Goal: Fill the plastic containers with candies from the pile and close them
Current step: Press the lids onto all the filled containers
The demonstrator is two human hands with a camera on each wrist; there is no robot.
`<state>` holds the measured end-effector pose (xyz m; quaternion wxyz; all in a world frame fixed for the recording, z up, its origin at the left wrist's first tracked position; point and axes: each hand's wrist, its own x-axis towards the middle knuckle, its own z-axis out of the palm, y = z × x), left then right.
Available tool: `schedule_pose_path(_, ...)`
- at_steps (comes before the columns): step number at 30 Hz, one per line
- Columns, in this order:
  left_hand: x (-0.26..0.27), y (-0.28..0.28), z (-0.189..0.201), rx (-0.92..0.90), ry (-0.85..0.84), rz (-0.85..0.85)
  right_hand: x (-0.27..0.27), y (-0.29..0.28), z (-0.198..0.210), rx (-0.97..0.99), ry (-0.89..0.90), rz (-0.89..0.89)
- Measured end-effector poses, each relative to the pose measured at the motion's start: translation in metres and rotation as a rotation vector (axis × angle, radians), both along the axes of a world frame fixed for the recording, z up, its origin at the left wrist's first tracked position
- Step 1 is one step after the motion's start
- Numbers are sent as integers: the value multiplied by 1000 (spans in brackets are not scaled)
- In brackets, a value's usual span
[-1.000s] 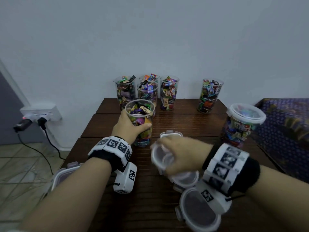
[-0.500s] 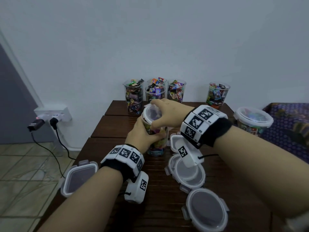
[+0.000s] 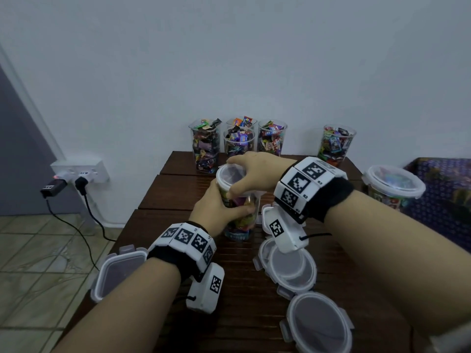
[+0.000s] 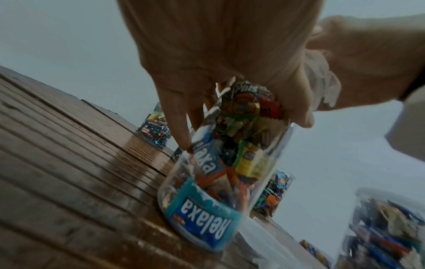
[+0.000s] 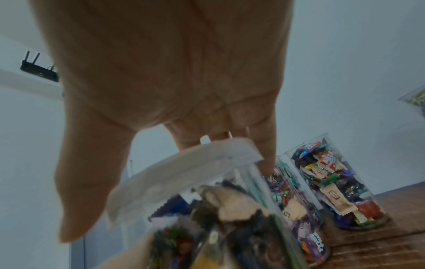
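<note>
A tall clear container (image 3: 238,225) packed with wrapped candies stands on the dark wooden table (image 3: 178,192). My left hand (image 3: 216,210) grips its side from the left; in the left wrist view the fingers (image 4: 174,112) wrap the container (image 4: 207,182). My right hand (image 3: 244,169) holds a clear round lid (image 3: 229,174) on the container's mouth, fingers curled over its rim. The right wrist view shows that lid (image 5: 184,172) tilted on the container (image 5: 230,227) under the right hand (image 5: 161,72).
Several open candy-filled containers (image 3: 271,138) line the table's back edge by the wall. A closed, filled one (image 3: 392,184) stands at the right. Loose lids lie at front right (image 3: 288,266), (image 3: 318,324) and front left (image 3: 119,271). A wall socket with plugs (image 3: 79,171) is at the left.
My right hand lifted a lid from the table and brought it onto the mouth of the container, which my left hand kept gripping.
</note>
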<state>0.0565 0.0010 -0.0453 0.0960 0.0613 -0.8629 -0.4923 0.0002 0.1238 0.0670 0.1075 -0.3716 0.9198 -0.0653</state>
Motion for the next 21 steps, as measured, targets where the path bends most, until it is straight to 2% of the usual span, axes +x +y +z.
schedule_pose_path(3,-1,-11,5,149,-59,-138,-5,6,4,31,-81,6)
schedule_pose_path(8,-7,-26,11,208,-143,-287,-12,10,16,222,-152,34)
schedule_pose_path(13,-11,-31,9,235,-171,-310,-17,7,11,163,-258,23)
schedule_pose_path(21,-12,-35,10,270,-178,-376,-21,2,1,88,-144,88)
